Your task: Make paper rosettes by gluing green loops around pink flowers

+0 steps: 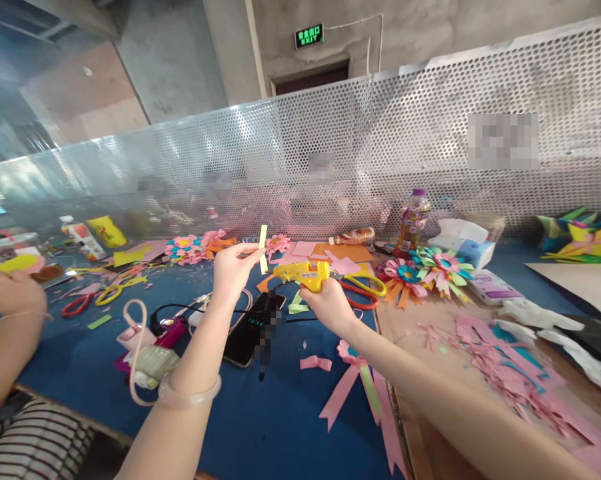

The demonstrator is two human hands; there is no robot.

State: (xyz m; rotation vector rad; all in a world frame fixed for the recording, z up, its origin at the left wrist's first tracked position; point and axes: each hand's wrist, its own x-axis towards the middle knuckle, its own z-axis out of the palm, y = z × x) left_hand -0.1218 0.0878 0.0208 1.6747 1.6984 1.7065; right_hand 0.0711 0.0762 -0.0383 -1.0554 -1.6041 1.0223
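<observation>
My left hand (pixel 234 267) pinches a narrow pale-yellow paper strip (pixel 263 250) upright between thumb and fingertips. Wrapped in my right hand (pixel 326 303) is a yellow hot glue gun (pixel 303 272), its nozzle pointing left, close to the strip's lower end. Below my hands a black phone (pixel 245 337) lies on the blue table. Pale green paper strips (pixel 298 305) sit just under the glue gun. Nearer me are a small pink paper bow (pixel 315 363) and a pink paper ribbon piece (pixel 341 395) with a green strip on it.
Orange-handled scissors (pixel 360 292) lie behind my right hand. Paper flowers (pixel 443 270), a drink bottle (pixel 413 223) and tissues (pixel 495 287) stand at the right. Pink scraps (pixel 510 367) cover the cardboard. Left are a power bank with cables (pixel 153 363) and another person's hand (pixel 10 300). A perforated metal screen (pixel 405 133) rises behind.
</observation>
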